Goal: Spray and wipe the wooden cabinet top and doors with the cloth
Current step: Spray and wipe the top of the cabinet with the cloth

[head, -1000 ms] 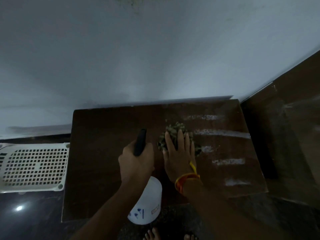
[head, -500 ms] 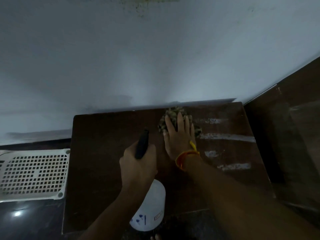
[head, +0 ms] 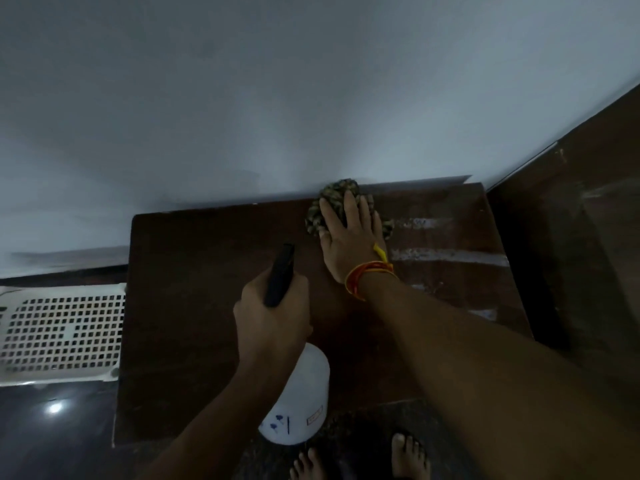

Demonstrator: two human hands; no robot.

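The dark wooden cabinet top (head: 194,271) fills the middle of the view, against a pale wall. My right hand (head: 349,240) lies flat on a mottled green-brown cloth (head: 337,199) pressed onto the top at its far edge, touching the wall. An orange and yellow thread band circles that wrist. My left hand (head: 273,320) grips the neck of a white spray bottle (head: 301,400), whose black nozzle points toward the wall, over the front half of the top. White streaks (head: 446,256) lie on the right part of the top.
A white perforated plastic panel (head: 62,334) lies on the dark glossy floor to the left of the cabinet. A taller dark wooden surface (head: 581,258) rises at the right. My bare feet (head: 408,455) show at the bottom edge.
My right hand has slid the cloth away from me, from the middle of the top to its far edge by the wall. My left hand with the bottle stayed in place.
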